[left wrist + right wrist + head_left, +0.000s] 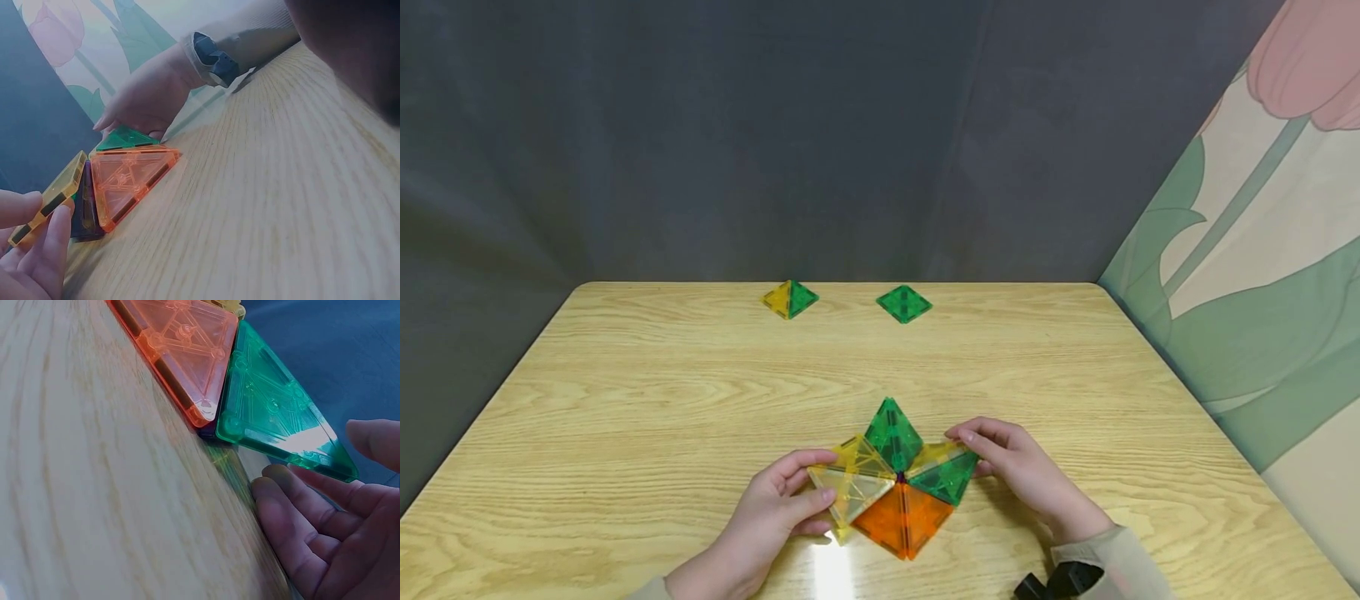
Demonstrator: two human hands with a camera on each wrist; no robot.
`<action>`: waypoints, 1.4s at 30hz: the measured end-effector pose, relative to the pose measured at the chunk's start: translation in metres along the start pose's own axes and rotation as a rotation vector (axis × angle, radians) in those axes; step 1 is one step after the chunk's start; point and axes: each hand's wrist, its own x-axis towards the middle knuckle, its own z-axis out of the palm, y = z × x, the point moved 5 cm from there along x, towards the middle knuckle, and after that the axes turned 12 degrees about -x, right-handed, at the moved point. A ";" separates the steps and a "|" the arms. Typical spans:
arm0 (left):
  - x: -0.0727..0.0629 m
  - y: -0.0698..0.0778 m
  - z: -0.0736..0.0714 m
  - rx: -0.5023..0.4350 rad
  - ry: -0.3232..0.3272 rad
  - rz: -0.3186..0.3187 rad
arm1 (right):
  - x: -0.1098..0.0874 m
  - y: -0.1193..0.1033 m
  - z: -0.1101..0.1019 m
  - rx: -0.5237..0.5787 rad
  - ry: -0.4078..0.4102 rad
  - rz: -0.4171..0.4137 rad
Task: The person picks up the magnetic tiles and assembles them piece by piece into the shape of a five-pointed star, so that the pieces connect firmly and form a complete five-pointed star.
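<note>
A cluster of translucent triangular magnetic tiles sits near the table's front, meeting at a dark centre. My left hand (780,504) pinches the outer end of a yellow tile (59,184) between thumb and fingers, its edge tilted up. At the other side my right hand (1018,467) holds the outer corner of a yellow and green pair, with the thumb above and fingers under the green tile (281,403). Two joined orange tiles (904,521) slope down at the front, and a green pair (893,435) stands at the back. The cluster's underside is mostly hidden.
By the far edge of the wooden table (662,375) lie a yellow and green tile pair (790,299) and an all-green pair (904,304). A dark curtain (850,142) hangs behind, and a flower-patterned cloth (1262,292) rises along the right side.
</note>
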 end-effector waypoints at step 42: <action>0.000 -0.001 0.003 0.065 -0.015 0.020 | -0.004 0.003 0.002 0.083 -0.143 0.045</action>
